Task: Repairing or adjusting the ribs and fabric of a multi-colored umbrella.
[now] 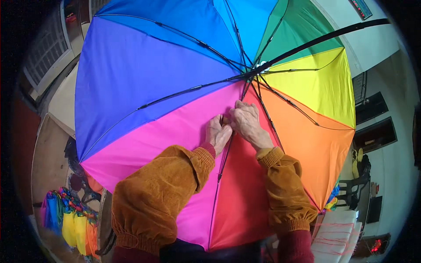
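An open rainbow umbrella (144,74) spreads before me with its inner side facing me. Its black shaft (324,39) slants from the hub (258,69) toward the upper right. My left hand (217,133) and my right hand (246,122) meet just below the hub, where the pink and red panels join. Both have their fingers pinched closed on the thin black umbrella rib (224,160) at that seam. Anything small between the fingertips is hidden. Mustard-brown sleeve covers with ribbed cuffs are on both forearms.
Folded colourful umbrellas (72,219) hang or lie at the lower left beside a wooden board (50,162). At the lower right is a white stack (335,234) with red threads on it. Dark-framed openings (375,133) show in the pale wall on the right.
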{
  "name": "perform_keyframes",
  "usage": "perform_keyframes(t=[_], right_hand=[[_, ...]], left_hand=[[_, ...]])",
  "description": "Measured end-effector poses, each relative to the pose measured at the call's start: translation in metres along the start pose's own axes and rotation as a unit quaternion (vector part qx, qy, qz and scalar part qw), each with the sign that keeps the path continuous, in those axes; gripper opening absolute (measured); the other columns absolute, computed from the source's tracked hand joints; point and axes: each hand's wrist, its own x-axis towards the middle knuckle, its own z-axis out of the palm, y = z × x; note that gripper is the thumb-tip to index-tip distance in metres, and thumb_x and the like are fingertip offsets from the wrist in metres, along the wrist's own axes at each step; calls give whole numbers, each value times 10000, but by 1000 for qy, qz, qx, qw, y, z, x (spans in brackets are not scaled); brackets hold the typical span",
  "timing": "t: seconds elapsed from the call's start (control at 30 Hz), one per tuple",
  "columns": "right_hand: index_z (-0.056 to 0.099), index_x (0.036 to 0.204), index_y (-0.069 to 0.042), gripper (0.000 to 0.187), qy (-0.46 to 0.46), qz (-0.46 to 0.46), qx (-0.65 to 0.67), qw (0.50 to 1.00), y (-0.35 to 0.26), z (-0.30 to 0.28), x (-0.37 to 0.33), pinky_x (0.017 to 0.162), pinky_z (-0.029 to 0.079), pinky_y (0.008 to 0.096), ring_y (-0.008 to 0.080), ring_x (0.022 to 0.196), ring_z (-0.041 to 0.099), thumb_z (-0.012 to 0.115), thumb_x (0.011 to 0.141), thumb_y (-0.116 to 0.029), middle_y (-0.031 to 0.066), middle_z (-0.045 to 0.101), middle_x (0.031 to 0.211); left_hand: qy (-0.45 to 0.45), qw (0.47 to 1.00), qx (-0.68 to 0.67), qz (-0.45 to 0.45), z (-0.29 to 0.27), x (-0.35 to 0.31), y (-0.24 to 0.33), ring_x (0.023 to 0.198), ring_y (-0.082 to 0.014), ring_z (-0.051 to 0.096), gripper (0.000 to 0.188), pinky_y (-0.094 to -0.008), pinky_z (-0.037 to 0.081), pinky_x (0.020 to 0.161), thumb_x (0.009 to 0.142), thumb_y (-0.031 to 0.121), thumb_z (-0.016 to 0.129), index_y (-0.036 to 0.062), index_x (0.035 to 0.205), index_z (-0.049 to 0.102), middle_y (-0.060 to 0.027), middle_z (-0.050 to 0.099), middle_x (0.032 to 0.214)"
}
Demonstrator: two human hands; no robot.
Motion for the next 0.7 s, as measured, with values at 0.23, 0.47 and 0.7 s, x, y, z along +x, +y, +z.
perform_keyframes(t=[0.23,0.47,0.7], right_hand=[[617,718,-60,124,-21,-64,-1,998,8,-2,12,653,424,406,247,710,571,614,728,-183,106,557,761],[555,670,-63,213,182,285,657,674,-7,-47,10,478,407,265,113,495,462,571,848,-177,4,462,598],[334,586,-180,327,255,240,580,735,24,-152,-37,418,195,215,37,448,240,504,862,-217,-72,273,532]], left_hand=[[23,998,44,33,3,9,-30,635,-168,513,182,-313,403,544,711,168,542,32,826,505,-89,548,736],[-55,993,-40,-102,-2,-4,35,464,-66,436,176,-218,334,387,743,204,599,73,704,488,5,506,570],[-61,997,-19,-43,-2,-5,41,495,-79,427,177,-277,374,444,727,96,631,50,660,474,4,481,561]])
